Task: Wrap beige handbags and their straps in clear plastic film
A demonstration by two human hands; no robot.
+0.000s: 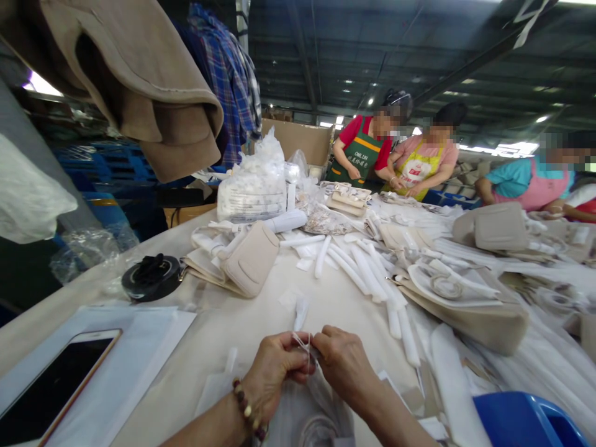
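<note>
Close in front of me, my left hand point(278, 363) and my right hand point(342, 357) meet with fingers pinched together. A thin white string point(302, 340) loops between the fingertips of both. Beneath them lies a clear plastic bag point(307, 403) with a coiled, pale item inside; my forearms hide part of it. Just past my fingers a small white wrapped piece point(301, 310) rests on the table. Beyond it sits a beige handbag point(251, 257) with a rounded flap. What else my fingers cover cannot be made out.
Left are a phone point(60, 385) on white sheets point(158, 335) and a black tape roll point(151, 277). White foam tubes point(354, 270) and handbags point(465, 304) crowd the right, above a blue container point(526, 419). A stuffed plastic sack point(254, 192) stands behind; co-workers point(361, 152) line the far side.
</note>
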